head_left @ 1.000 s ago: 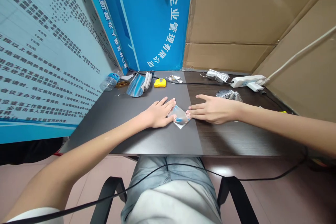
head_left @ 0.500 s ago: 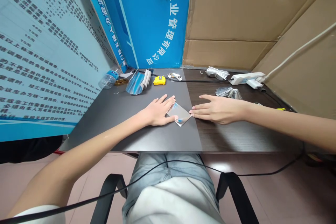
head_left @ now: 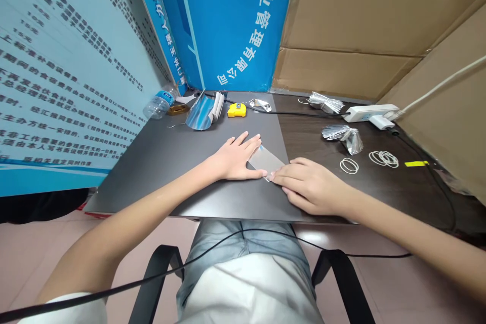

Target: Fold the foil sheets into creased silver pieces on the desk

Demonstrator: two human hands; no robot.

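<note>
While the person sits at the desk, a see-through plastic sheet (head_left: 266, 161) lies flat on it, right where the grey board (head_left: 159, 182) meets the dark wood top (head_left: 379, 187). The left hand (head_left: 235, 159) is open and flat on the grey board, fingers spread wide, with the thumb tip at the sheet's near edge. The right hand (head_left: 311, 187) rests on the wood side, its fingers close together and a bit curved, lying over the sheet's right corner. Whether they pinch it, I cannot tell.

Two low, light hands look like a good way to work here: one on each side, so the thin sheet can't slide.

Farther back sit a yellow tape measure (head_left: 236, 110), a crumpled bit of foil (head_left: 260, 105) and a shiny blue curved plastic piece (head_left: 200, 112). On the right lie two bunches of thin clear strips (head_left: 343, 136) and (head_left: 322, 102) — and some rubber bands (head_left: 383, 158) near a white power strip (head_left: 370, 113).
</note>
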